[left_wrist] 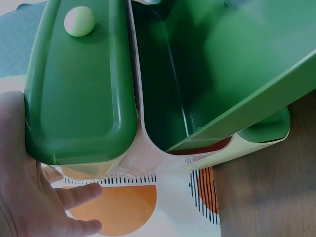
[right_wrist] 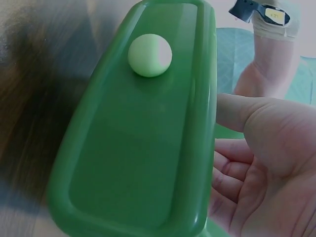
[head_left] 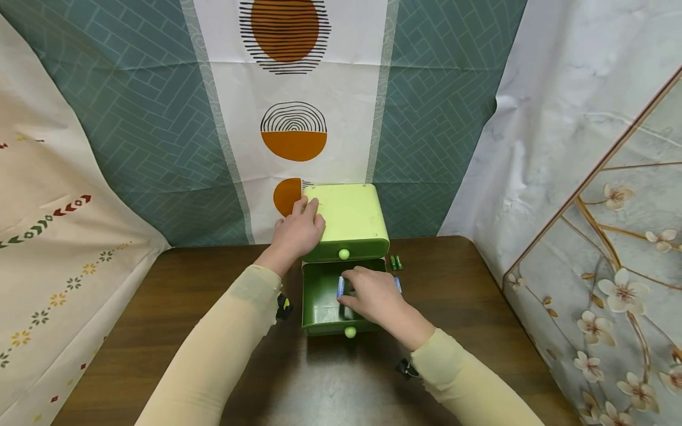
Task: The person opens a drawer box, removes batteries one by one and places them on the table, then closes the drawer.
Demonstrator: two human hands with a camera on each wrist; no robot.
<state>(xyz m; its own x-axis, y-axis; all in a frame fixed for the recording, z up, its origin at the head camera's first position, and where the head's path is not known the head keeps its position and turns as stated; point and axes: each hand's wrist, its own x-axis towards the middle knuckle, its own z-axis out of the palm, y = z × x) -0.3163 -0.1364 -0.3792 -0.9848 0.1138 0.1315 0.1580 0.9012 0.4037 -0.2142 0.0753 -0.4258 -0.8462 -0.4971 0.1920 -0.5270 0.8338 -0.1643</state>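
On the box's (head_left: 351, 213) top left edge rests the left hand (head_left: 300, 231), its fingers loosely spread. Below the closed upper drawer (head_left: 367, 251), the lower drawer (head_left: 322, 302) stands pulled out toward the near side. The right hand (head_left: 373, 293) is over it, thumb and fingers apart around a blue item (head_left: 340, 287); whether it grips this, I cannot tell. Two green batteries (head_left: 396, 262) lie just right of the box.

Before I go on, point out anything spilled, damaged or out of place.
Nothing looks spilled or damaged. One drawer stands open, unremarkable with the right hand there. Mildly stray: two small green cylinders lying loose on the table beside the cabinet, outside any drawer.
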